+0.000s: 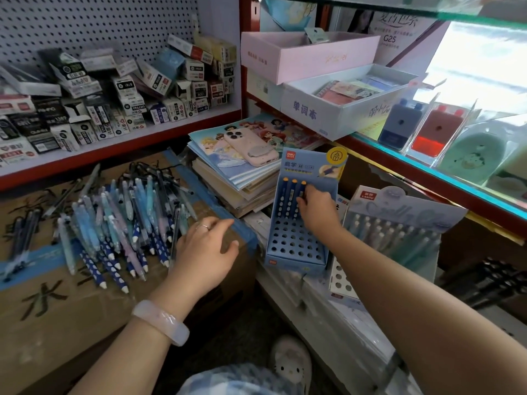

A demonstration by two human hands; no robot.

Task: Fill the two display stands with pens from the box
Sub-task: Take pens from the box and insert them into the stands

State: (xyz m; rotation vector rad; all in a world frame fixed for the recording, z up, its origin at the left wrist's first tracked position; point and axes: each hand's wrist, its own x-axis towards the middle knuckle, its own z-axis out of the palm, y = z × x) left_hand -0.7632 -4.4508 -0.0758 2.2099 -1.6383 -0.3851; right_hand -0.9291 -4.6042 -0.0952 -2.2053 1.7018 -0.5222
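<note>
Three pens (291,199) stand in the back row of the blue stand (296,240), orange caps up, dark dotted barrels down in the holes.

Right hand (315,208): fingers curled at the third pen, seemingly pinching its barrel while seating it, though the knuckles hide the contact.

Left hand (206,248): fingers relaxed and spread, holding nothing, palm down on the cardboard box (57,303), just beside the pen pile (119,220).

Pens, loose: a heap of light blue, pastel and dark dotted barrels lying crosswise on the taped box lid. Judged light, stiff and smooth, so prone to roll; best taken mid-barrel between thumb and two fingers and lowered tip first.

Blue stand: thin card, tilted back, most holes empty. Likely to shift under a hard push.

Second stand (399,226): right of the first, pale card, rows of pastel pens already in it.

Nearby: phone (251,148) on a stack of books (236,178); shelf of small cartons (114,104) behind the box.
</note>
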